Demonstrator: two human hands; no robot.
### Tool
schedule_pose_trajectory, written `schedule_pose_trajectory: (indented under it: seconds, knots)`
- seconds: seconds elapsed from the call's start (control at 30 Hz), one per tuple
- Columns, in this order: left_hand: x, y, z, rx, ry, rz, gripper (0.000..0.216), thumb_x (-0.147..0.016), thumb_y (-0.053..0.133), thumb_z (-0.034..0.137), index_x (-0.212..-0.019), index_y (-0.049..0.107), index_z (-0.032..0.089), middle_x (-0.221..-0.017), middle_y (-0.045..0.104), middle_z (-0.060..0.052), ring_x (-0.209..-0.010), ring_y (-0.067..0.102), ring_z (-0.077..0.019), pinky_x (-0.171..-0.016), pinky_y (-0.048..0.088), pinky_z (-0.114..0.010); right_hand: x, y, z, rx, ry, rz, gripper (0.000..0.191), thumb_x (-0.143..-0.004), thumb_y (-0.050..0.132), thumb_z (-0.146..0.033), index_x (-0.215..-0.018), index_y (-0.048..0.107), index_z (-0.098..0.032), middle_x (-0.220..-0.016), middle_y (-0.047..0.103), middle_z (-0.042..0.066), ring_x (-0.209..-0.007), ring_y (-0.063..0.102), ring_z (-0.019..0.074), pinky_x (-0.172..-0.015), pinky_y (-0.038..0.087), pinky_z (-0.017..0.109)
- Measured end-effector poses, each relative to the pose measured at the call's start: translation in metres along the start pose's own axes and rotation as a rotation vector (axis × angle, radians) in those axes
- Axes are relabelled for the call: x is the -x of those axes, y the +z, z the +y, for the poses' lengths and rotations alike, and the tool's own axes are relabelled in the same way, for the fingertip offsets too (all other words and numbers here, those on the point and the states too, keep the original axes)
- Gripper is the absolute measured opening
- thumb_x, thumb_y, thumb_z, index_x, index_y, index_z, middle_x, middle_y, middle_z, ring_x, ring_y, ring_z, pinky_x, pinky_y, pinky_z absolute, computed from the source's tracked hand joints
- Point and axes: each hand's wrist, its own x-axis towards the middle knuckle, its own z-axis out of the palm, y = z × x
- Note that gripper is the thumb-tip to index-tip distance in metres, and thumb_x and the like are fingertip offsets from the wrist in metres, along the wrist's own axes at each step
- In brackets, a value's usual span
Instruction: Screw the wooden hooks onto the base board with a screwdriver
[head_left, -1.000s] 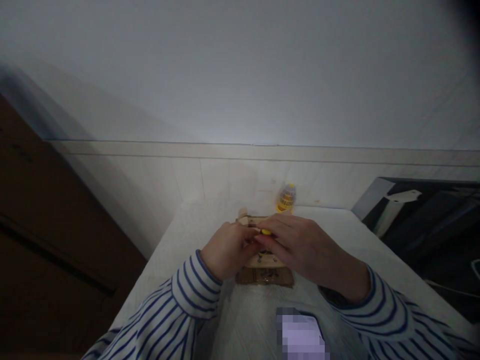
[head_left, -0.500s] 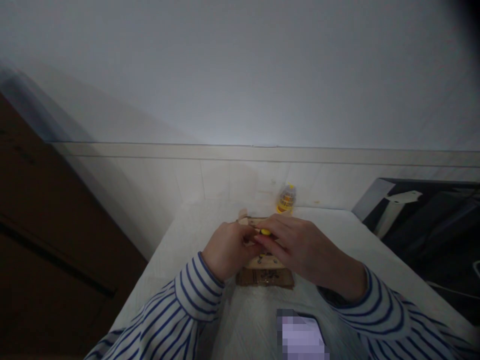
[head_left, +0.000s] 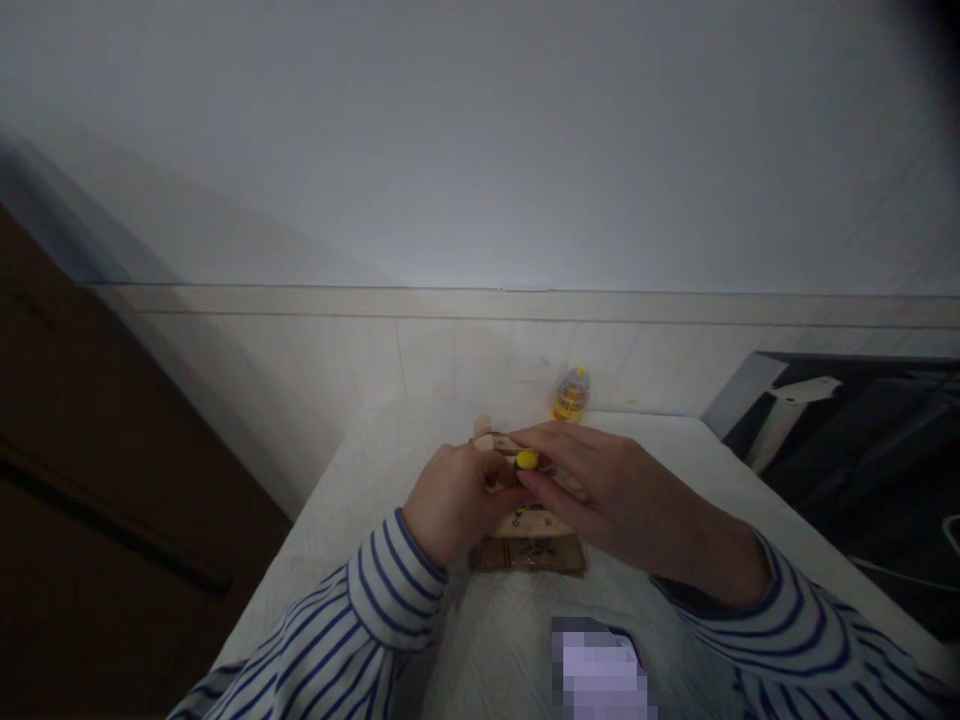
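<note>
Over the middle of the table, my left hand (head_left: 454, 500) has its thumb and fingertips closed around the lower part of a yellow-and-black screwdriver (head_left: 527, 460). Only the rounded yellow end and a dark bit of it show; its tip is hidden. My right hand (head_left: 615, 490) lies over it from the right, thumb below and fingers above the yellow end, spread a little apart. Under both hands are pale wooden pieces (head_left: 531, 523) with small dark spots, largely covered. A brown packet (head_left: 529, 555) with dark markings lies just below them.
A clear bottle with a yellow label (head_left: 571, 395) stands by the wall at the table's back edge. A phone with a blurred-out screen (head_left: 604, 670) lies near me on the white tablecloth (head_left: 495, 640). A dark object with a white bracket (head_left: 795, 400) is at right, brown wooden furniture (head_left: 112, 480) at left.
My right hand's fingers and thumb have loosened and parted around the screwdriver, so more of its yellow end shows. The right wrist has shifted slightly right. My left hand stays almost still.
</note>
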Motion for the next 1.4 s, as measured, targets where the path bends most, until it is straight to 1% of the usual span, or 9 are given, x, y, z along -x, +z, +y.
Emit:
schedule_pose_trajectory:
  seconds: [0.17,0.33,0.53,0.7,0.93,1.03,1.13,1.3,1.4]
  knots:
    - [-0.0012,0.0017,-0.0023,0.033,0.009,-0.004,0.022,-0.075,0.058,0.035,-0.065,0.065,0.016,-0.063,0.064,-0.001,-0.057,0.055,-0.0118,-0.055,0.039,-0.021,0.0014,-0.0011,0.0008,0.012,-0.019,-0.059,0.026,-0.085,0.039,-0.018,-0.109,0.051,-0.018,-0.098,0.058,0.006,-0.089,0.054,0.0174,-0.078,0.044,0.034]
    - [-0.0018,0.0012,-0.0023,0.053,0.019,-0.031,0.019,-0.075,0.059,0.031,-0.067,0.065,0.016,-0.064,0.064,-0.001,-0.058,0.055,-0.0114,-0.055,0.038,-0.02,0.0017,0.0002,0.0023,0.036,-0.01,-0.07,0.023,-0.086,0.039,-0.019,-0.105,0.051,-0.017,-0.094,0.057,0.005,-0.085,0.053,0.0174,-0.075,0.044,0.034]
    - [-0.0021,0.0009,-0.0028,0.1,0.06,-0.07,0.018,-0.078,0.056,0.028,-0.07,0.065,0.014,-0.066,0.064,-0.001,-0.059,0.055,-0.0114,-0.057,0.039,-0.02,0.0012,0.0006,0.0017,0.064,0.006,-0.057,0.019,-0.086,0.039,-0.021,-0.099,0.053,-0.016,-0.089,0.056,0.006,-0.082,0.053,0.0177,-0.071,0.044,0.033]
    - [-0.0021,0.0002,-0.003,0.16,0.119,-0.098,0.015,-0.079,0.054,0.025,-0.076,0.066,0.016,-0.07,0.064,-0.001,-0.066,0.056,-0.0124,-0.061,0.04,-0.02,0.001,0.0001,0.0004,0.092,0.011,-0.058,0.02,-0.087,0.039,-0.024,-0.097,0.054,-0.015,-0.085,0.055,0.006,-0.08,0.053,0.0179,-0.069,0.044,0.033]
    - [-0.002,-0.0015,-0.0008,0.204,0.175,-0.131,0.017,-0.082,0.05,0.022,-0.08,0.066,0.015,-0.073,0.064,-0.001,-0.069,0.056,-0.0126,-0.062,0.039,-0.02,0.0005,0.0012,0.0002,0.135,0.019,-0.03,0.017,-0.086,0.041,-0.027,-0.083,0.054,-0.014,-0.077,0.053,0.005,-0.072,0.052,0.0161,-0.062,0.043,0.03]
    - [-0.0022,-0.0025,0.0003,0.203,0.142,-0.137,0.018,-0.082,0.05,0.023,-0.081,0.066,0.015,-0.073,0.065,-0.002,-0.068,0.057,-0.0128,-0.062,0.04,-0.021,0.0003,0.0006,0.0001,0.136,0.016,-0.034,0.019,-0.087,0.04,-0.027,-0.084,0.053,-0.014,-0.078,0.053,0.005,-0.072,0.051,0.0161,-0.063,0.043,0.03]
    - [-0.002,-0.0031,0.0003,0.148,0.057,-0.124,0.019,-0.079,0.053,0.027,-0.078,0.067,0.015,-0.068,0.065,-0.002,-0.063,0.056,-0.013,-0.06,0.04,-0.021,-0.0001,-0.0002,0.0005,0.129,0.017,-0.032,0.017,-0.087,0.04,-0.027,-0.084,0.052,-0.015,-0.078,0.053,0.005,-0.071,0.051,0.0157,-0.062,0.043,0.029]
    - [0.0,-0.0024,0.0003,0.064,-0.017,-0.065,0.024,-0.075,0.057,0.038,-0.077,0.068,0.017,-0.067,0.064,-0.002,-0.061,0.055,-0.0133,-0.059,0.04,-0.022,-0.0015,-0.0006,0.0,0.124,0.033,-0.022,0.017,-0.086,0.041,-0.028,-0.089,0.053,-0.016,-0.079,0.054,0.004,-0.072,0.052,0.016,-0.063,0.043,0.03]
    - [0.0012,-0.0016,0.0004,0.036,-0.039,-0.03,0.023,-0.074,0.058,0.038,-0.076,0.068,0.018,-0.068,0.065,-0.003,-0.061,0.056,-0.0137,-0.058,0.04,-0.023,-0.0023,-0.0008,-0.0014,0.111,0.052,-0.024,0.018,-0.086,0.042,-0.028,-0.093,0.053,-0.016,-0.081,0.056,0.005,-0.074,0.053,0.0165,-0.064,0.044,0.03]
